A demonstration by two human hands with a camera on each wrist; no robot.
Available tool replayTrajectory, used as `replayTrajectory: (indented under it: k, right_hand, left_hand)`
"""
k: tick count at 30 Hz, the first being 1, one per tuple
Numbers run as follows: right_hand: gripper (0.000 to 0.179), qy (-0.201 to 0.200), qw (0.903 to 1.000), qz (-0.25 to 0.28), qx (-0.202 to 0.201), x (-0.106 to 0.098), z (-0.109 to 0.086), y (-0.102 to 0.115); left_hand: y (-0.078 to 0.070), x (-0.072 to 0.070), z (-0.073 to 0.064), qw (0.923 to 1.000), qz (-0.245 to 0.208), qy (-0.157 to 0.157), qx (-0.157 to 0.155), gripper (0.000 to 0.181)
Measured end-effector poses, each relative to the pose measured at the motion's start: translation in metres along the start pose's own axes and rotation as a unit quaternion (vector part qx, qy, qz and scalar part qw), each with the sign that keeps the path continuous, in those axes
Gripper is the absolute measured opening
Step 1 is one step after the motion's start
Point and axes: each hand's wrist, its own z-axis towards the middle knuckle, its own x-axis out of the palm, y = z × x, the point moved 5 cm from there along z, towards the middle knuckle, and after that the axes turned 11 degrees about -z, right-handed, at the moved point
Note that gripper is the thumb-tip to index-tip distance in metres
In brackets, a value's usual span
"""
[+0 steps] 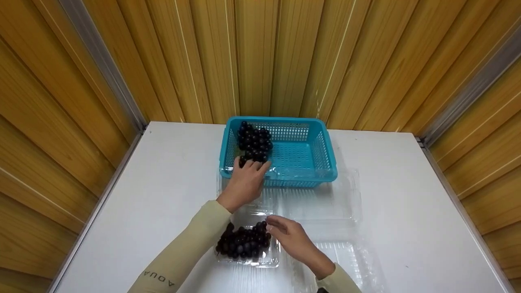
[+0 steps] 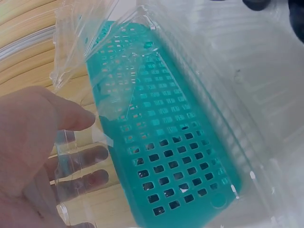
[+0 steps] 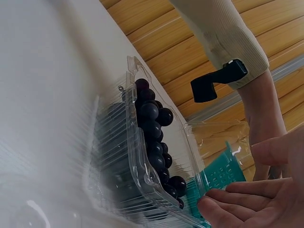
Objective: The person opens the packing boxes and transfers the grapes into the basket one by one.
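A bunch of dark grapes lies at the left side of a blue-green plastic basket. My left hand reaches over the basket's near left edge, its fingertips right at these grapes. In the left wrist view, clear plastic overlaps the fingers, which are spread apart from the thumb. Nearer to me, another bunch of grapes fills a clear plastic container. My right hand stays at this container's right side, its fingers extended near the grapes, as the right wrist view also shows.
A clear plastic container lies in front of the basket, and one more clear container sits at the near right, partly behind my right forearm. Wood-patterned panels wall in the white table at the back and sides.
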Motion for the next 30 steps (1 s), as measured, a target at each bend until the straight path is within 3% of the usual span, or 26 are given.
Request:
replayTrajectory:
  k: [11,17,24,30]
  right_hand:
    - [0.048,0.006,0.9999,-0.012,-0.003,-0.001,-0.002,0.001]
    - [0.049,0.007,0.9999,-0.014,-0.004,-0.001,-0.001,0.000]
    - [0.050,0.001,0.9998,-0.018,-0.013,-0.001,-0.001,0.001]
    - [0.050,0.000,0.9997,-0.014,-0.019,-0.001,-0.002,0.001]
  left_hand:
    - [0.000,0.004,-0.004,1.0000,0.000,0.009,-0.001,0.054]
    - [-0.007,-0.006,-0.008,0.9998,0.001,-0.007,0.021,0.055]
    - [-0.012,-0.019,-0.022,0.9993,-0.020,0.016,0.028,0.050]
    - [-0.015,-0.026,-0.035,0.9986,-0.034,0.011,0.040,0.044]
